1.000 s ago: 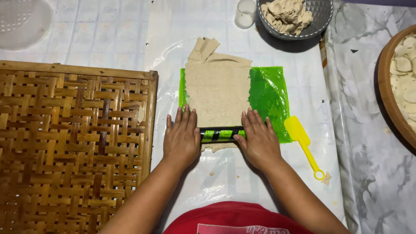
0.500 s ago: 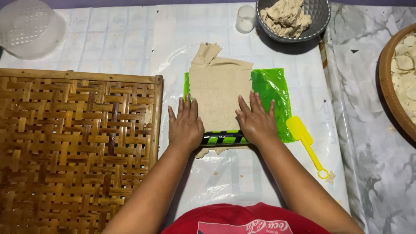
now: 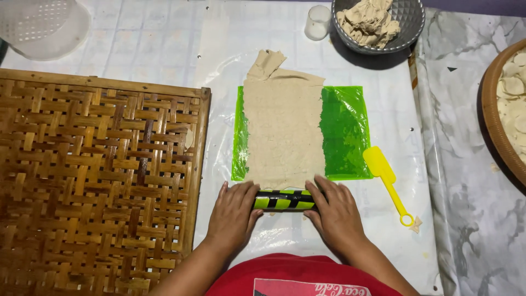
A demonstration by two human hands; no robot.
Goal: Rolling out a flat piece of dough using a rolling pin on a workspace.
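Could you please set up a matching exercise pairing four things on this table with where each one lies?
Things:
1. rolling pin
2. yellow spatula
3. woven bamboo tray
4. grey bowl of dough scraps

Places:
A. far edge of the table, upper right of the dough sheet
B. under the left hand and right hand, at the near edge of the dough sheet
C. just right of the green plastic sheet
D. left side of the table

Pairs: 1-B, 2-C, 3-D, 4-A
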